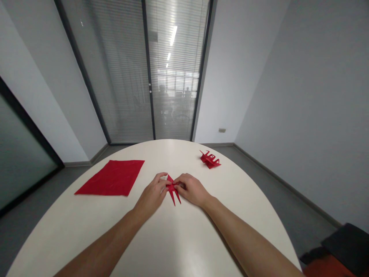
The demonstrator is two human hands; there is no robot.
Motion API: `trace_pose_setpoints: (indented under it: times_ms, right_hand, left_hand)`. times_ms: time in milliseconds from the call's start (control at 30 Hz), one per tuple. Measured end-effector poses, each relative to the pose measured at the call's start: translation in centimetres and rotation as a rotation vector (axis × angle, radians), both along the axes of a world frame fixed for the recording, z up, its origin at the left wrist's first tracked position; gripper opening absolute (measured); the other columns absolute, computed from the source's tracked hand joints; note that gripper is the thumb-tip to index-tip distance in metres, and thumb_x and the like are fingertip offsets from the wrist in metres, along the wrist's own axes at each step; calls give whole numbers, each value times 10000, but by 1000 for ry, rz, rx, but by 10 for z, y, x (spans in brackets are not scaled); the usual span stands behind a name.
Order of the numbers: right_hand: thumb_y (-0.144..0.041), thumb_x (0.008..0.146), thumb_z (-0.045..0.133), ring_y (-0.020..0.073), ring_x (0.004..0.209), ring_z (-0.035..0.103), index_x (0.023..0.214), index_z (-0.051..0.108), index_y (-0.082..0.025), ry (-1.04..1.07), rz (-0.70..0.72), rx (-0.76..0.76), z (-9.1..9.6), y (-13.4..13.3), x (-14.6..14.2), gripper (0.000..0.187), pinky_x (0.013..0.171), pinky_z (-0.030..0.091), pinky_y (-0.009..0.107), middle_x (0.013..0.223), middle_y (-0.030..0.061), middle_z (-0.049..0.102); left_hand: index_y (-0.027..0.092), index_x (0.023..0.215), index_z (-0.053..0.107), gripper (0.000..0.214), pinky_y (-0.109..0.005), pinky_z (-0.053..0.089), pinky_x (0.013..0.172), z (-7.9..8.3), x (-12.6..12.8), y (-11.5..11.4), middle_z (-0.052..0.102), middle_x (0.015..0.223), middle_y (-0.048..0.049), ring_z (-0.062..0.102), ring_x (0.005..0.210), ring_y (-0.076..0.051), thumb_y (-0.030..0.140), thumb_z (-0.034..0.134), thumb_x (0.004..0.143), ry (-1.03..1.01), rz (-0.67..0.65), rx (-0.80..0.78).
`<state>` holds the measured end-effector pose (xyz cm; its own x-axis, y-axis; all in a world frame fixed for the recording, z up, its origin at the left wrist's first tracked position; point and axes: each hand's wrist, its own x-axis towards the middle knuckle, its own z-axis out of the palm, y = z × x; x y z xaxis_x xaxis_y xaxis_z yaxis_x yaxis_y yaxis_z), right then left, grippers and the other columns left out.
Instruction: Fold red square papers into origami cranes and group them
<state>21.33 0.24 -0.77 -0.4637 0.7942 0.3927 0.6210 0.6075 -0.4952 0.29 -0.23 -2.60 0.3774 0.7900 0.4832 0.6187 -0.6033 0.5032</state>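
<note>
Between my hands, above the middle of the table, is a small red folded paper piece (171,188). Two narrow pointed legs of it hang toward me, and another point sticks up at the far side. My left hand (154,191) pinches its left side with thumb and fingers. From the right, my right hand (191,188) grips the piece near its centre, fingers closed together. My fingertips cover part of the folds. A little white shows beside my left fingertips, too small to make out.
A red sheet (111,179) lies flat on the round white table (152,246) at the left. At the back right stands a cluster of red folded paper pieces (210,159). A black and orange chair (343,250) is at the lower right, beyond the table's edge.
</note>
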Motion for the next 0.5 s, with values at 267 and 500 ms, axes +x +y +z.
trace_pose_setpoints:
  times_ms: [267, 500]
  right_hand:
    - [-148, 900, 623, 201, 1012, 618, 994, 765, -232, 8, 64, 85, -3, 1, 1, 190, 928, 489, 337, 1057, 55, 716]
    - [-57, 843, 567, 207, 1026, 641, 1054, 772, -232, 22, 83, 52, -5, 4, 3, 342, 958, 491, 358, 1059, 49, 753]
  left_hand:
    - [219, 982, 705, 197, -371, 533, 952, 7, 2, -6, 667, 1107, -52, 629, 1047, -207, 133, 536, 927, 92, -15, 22]
    - [216, 982, 704, 178, -387, 520, 942, 11, 2, -8, 702, 1055, -48, 622, 1034, -221, 132, 562, 915, 147, 3, 22]
